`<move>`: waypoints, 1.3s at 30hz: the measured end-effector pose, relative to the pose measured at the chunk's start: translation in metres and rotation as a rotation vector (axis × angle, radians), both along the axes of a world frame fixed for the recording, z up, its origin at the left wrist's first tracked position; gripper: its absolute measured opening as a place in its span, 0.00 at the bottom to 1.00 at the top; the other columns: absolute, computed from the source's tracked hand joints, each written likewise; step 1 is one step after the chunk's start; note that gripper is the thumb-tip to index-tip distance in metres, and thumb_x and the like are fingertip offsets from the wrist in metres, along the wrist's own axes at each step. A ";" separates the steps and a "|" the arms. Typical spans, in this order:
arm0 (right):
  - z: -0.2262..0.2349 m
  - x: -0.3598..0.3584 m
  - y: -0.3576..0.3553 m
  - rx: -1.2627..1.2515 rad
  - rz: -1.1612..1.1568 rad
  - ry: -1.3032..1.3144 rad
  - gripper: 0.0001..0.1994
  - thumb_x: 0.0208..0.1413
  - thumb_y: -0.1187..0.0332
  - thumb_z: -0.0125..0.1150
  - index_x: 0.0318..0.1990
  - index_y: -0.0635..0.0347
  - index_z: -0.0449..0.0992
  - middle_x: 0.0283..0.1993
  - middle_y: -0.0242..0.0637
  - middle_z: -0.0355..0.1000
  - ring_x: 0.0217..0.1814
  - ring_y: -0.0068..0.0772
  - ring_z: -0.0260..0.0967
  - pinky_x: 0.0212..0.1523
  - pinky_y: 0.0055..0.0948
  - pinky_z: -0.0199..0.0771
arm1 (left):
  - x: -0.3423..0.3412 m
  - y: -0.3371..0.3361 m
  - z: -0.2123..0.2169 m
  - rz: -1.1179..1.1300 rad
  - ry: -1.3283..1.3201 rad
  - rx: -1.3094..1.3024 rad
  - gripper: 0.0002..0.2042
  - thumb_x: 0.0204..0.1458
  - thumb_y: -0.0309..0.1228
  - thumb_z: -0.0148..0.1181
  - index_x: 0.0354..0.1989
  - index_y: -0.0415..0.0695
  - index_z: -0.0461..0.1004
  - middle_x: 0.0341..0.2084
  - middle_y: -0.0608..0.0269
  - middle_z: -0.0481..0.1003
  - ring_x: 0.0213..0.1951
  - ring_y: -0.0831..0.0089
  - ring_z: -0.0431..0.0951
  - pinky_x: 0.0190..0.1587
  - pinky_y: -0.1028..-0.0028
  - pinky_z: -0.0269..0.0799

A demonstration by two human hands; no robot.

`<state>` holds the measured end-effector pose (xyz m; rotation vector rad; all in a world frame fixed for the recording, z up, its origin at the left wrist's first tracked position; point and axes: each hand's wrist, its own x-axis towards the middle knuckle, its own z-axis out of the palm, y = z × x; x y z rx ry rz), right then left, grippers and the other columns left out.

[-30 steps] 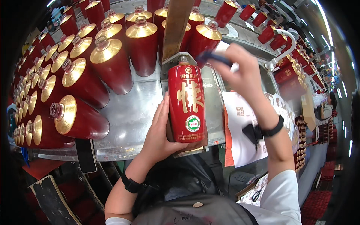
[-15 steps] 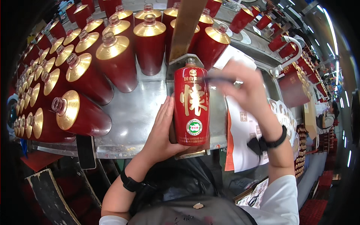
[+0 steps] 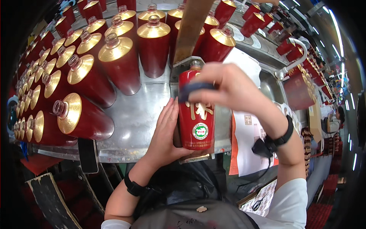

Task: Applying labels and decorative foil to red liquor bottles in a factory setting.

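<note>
A red glass bottle (image 3: 200, 118) with gold characters and a round green-and-white emblem lies face up before me, its clear neck pointing away. My left hand (image 3: 166, 131) holds it by the lower left side, fingers straight along it and thumb at the base. In my right hand (image 3: 225, 86) is a dark blue, flat piece (image 3: 193, 90), blurred by motion, its kind unclear. It rests on or just over the bottle's upper front and hides some of the gold characters. Beneath the bottle, the support is mostly covered by bottle and hand.
Many red bottles with gold shoulders (image 3: 118, 57) crowd the metal table (image 3: 129, 118) at left and back. A brown post (image 3: 190, 30) rises behind the bottle. At right are white label sheets (image 3: 248, 152), a curved white pipe (image 3: 299, 49) and, lower, scissors (image 3: 257, 205). A phone (image 3: 88, 155) sits at the front edge.
My right hand has moved left and down across the bottle's upper front with the dark blue piece. My left hand stays at the bottle's lower side.
</note>
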<state>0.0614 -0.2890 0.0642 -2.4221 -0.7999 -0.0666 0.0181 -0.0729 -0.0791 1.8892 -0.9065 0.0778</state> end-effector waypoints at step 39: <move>-0.008 -0.038 -0.030 -0.068 -0.270 -0.323 0.15 0.44 0.73 0.69 0.43 0.51 0.83 0.30 0.36 0.73 0.31 0.35 0.73 0.30 0.30 0.73 | -0.007 -0.002 0.002 0.043 -0.058 -0.042 0.57 0.34 0.42 0.79 0.73 0.39 0.48 0.68 0.45 0.58 0.72 0.43 0.49 0.70 0.52 0.50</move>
